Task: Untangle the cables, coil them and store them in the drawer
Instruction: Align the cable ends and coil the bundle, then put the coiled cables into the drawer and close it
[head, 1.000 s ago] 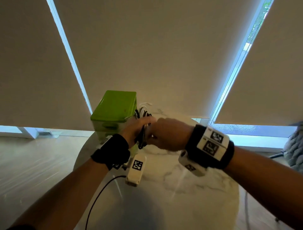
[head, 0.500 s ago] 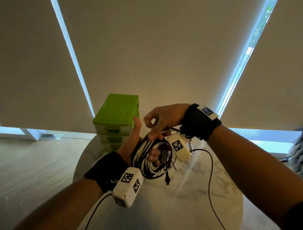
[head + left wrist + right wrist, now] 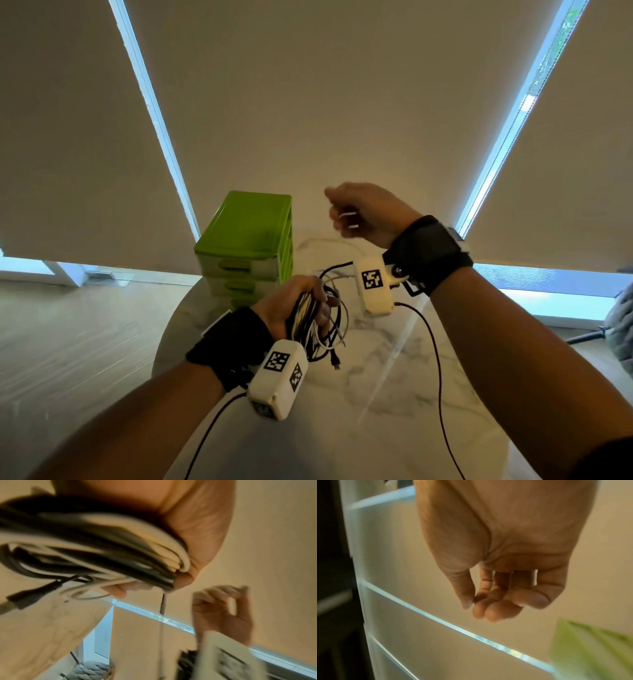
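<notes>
My left hand (image 3: 310, 308) grips a tangled bundle of black and white cables (image 3: 313, 325) above the marble table (image 3: 394, 394). In the left wrist view the bundle (image 3: 102, 547) lies across the palm, blurred. A black plug (image 3: 335, 361) dangles below it, and one black cable (image 3: 337, 269) runs off to the right. My right hand (image 3: 342, 219) is raised above and right of the bundle, apart from it. Its thumb meets the curled fingertips (image 3: 481, 604), and no cable plainly shows between them. The green drawer unit (image 3: 246, 240) stands at the table's far left, all drawers pushed in.
Black cords hang from both wrist cameras across the near half of the table. Closed roller blinds fill the wall behind. A grey knitted thing (image 3: 620, 325) sits at the far right, off the table. Wooden floor lies to the left.
Both hands brought the bundle from beside the drawer unit towards me. The right hand then left the bundle and rose, while the left hand turned and closed round it.
</notes>
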A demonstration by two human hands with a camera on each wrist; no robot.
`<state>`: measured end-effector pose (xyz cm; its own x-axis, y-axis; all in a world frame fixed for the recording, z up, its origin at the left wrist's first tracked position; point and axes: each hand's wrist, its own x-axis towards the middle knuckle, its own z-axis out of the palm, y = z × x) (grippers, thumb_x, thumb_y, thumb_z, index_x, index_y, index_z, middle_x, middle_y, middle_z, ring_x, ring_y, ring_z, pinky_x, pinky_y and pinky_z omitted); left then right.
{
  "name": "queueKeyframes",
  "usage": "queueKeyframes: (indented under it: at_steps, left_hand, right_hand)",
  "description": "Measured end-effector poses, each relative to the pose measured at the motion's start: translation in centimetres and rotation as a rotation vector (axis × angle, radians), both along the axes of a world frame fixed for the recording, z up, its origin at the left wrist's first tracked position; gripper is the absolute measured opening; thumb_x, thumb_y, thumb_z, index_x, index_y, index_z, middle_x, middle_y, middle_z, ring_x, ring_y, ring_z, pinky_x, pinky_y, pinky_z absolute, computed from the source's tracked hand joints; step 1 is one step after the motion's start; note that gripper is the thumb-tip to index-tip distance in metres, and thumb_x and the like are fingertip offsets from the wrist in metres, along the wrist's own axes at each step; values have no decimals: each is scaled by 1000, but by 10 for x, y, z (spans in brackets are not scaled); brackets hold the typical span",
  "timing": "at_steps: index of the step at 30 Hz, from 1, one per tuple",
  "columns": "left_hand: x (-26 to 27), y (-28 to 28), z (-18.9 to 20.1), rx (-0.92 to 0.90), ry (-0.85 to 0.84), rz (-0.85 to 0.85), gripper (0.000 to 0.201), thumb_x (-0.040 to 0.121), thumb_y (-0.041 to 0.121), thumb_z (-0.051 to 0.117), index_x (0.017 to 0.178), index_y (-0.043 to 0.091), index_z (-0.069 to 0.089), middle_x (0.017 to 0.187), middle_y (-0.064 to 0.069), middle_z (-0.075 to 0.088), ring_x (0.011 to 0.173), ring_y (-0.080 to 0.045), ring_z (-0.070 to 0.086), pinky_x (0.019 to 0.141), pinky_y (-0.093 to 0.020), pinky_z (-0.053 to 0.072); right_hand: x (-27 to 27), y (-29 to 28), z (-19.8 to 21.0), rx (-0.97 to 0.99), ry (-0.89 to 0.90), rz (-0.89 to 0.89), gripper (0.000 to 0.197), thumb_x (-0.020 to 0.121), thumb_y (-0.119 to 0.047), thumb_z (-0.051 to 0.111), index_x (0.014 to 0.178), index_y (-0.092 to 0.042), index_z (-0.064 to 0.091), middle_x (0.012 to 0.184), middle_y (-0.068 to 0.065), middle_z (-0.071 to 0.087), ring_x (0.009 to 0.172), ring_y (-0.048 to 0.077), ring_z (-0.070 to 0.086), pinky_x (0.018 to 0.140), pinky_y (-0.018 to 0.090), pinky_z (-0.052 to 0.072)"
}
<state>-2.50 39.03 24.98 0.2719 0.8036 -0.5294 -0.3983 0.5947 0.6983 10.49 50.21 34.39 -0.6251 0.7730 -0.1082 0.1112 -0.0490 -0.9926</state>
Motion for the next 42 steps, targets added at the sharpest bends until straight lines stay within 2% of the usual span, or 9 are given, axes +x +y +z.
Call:
queueKeyframes:
  at_steps: [6,9,12,14,19,27,30,34,42]
  left_hand:
    - [-11,6,-19,-74,-27,134,10,66,6,50,75,3,53,51,-3,49,41,-15,47,54,-24,48]
    - [-26,13,-16,-48,-67,154,8,64,8,47,68,3,52,49,-2,49,41,-14,47,55,-25,49]
    - [-30,11,-6,8,-87,49,15,58,8,52,72,3,54,49,-4,52,43,-16,48,60,-27,48]
    - [-28,11,-1,41,-91,-14,23,58,8,52,80,4,52,48,-4,52,43,-16,48,62,-28,47]
    - [-31,4,2,75,-235,-118,38,55,4,65,91,-4,56,52,-8,54,45,-19,53,64,-30,53]
    - [-39,-7,5,160,-325,-313,37,72,6,53,108,-4,53,66,-6,59,60,-18,59,85,-35,48]
    - [-39,-8,8,181,-278,-375,34,70,8,56,104,2,59,67,-3,60,59,-15,59,84,-32,49]
    - [-41,-10,16,205,-303,-391,31,72,8,55,102,4,59,70,-2,60,62,-14,59,85,-32,48]
    - [-39,-4,18,216,-428,-387,28,75,4,51,101,-5,53,75,-10,61,67,-22,61,85,-36,47]
  right_hand:
    - [9,-13,29,43,84,77,16,97,-26,53,85,-15,55,69,-1,57,62,15,55,61,28,45]
    - [18,-13,19,316,-323,243,19,90,-24,64,108,-23,59,97,-3,67,89,14,64,82,33,52]
    - [13,-15,-18,633,-915,436,73,81,-27,74,142,-36,35,143,-3,44,128,17,45,107,43,38]
    - [6,-21,-38,840,-1052,459,74,86,-28,68,147,-34,27,149,0,34,135,22,35,109,46,33]
    - [7,-19,-40,763,-900,490,35,102,-31,39,136,-24,47,132,1,54,117,20,49,102,38,37]
    - [21,-26,-38,519,-650,609,67,93,-41,55,150,-31,22,146,-7,40,124,3,42,100,23,32]
    - [17,-29,-41,528,-604,627,60,86,-45,62,138,-25,42,124,-8,53,109,9,53,92,28,45]
    - [13,-42,-55,449,-375,542,44,76,-69,59,104,-36,50,91,-20,56,80,-12,54,76,15,41]
    - [5,-72,-104,87,282,149,60,68,-65,71,104,-19,58,81,-12,66,83,11,62,82,38,47]
